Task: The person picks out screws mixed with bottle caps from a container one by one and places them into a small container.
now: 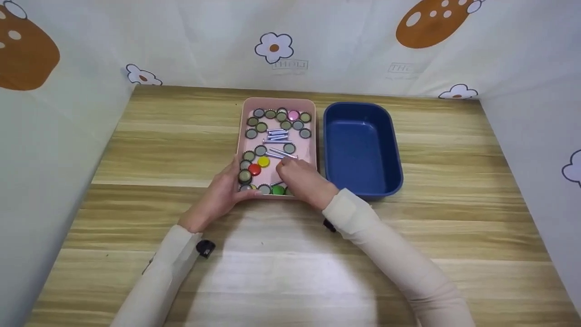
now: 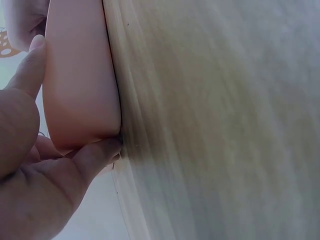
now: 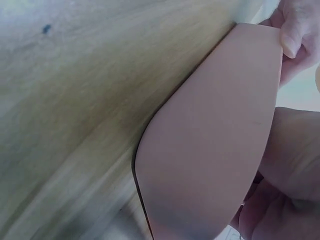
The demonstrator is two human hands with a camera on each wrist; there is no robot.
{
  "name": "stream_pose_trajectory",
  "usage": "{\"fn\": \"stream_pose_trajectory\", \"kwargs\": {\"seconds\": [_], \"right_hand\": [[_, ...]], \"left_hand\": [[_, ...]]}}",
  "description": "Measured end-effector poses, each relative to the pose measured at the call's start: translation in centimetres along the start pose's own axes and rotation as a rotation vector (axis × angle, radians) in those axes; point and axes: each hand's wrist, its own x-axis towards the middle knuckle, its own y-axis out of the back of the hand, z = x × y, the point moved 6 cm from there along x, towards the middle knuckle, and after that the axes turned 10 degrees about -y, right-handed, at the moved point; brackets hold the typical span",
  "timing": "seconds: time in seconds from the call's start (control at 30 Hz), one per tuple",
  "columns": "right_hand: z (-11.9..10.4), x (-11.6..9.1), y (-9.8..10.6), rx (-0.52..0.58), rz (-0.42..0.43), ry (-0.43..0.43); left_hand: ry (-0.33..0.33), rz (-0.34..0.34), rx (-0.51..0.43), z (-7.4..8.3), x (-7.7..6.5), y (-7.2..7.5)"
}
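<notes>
A shallow pink tray [image 1: 312, 107] stands on the table, with several bottle caps [image 1: 261, 127] and silver screws [image 1: 278, 141] in it. Some caps are coloured: a red cap [image 1: 254, 169], a yellow cap [image 1: 263, 161], a green cap [image 1: 278, 190] and a pink cap [image 1: 293, 115]. My left hand [image 1: 217, 193] grips the tray's near left corner, thumb along the front wall [image 2: 80, 75]. Over the tray's near right part is my right hand [image 1: 305, 180], its fingers curled and reaching down beside the screws. Its fingertips are hidden, so whether they pinch a screw does not show.
A deep blue box [image 1: 399, 179] stands just right of the tray, a narrow gap between them. Both sit on a wood-grain table [image 1: 181, 136]. A patterned pale curtain [image 1: 336, 41] hangs behind the table and along its sides.
</notes>
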Motion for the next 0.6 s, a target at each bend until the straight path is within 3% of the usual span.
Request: {"fn": "stream_pose_trajectory", "kwargs": {"seconds": [0.27, 0.6], "right_hand": [[-0.13, 0.25, -0.29, -0.044, -0.02, 0.005], [-0.14, 0.26, 0.12, -0.02, 0.024, 0.031]], "left_hand": [[0.027, -0.001, -0.042, -0.03, -0.14, 0.0], [0.04, -0.006, -0.003, 0.03, 0.05, 0.31]]}}
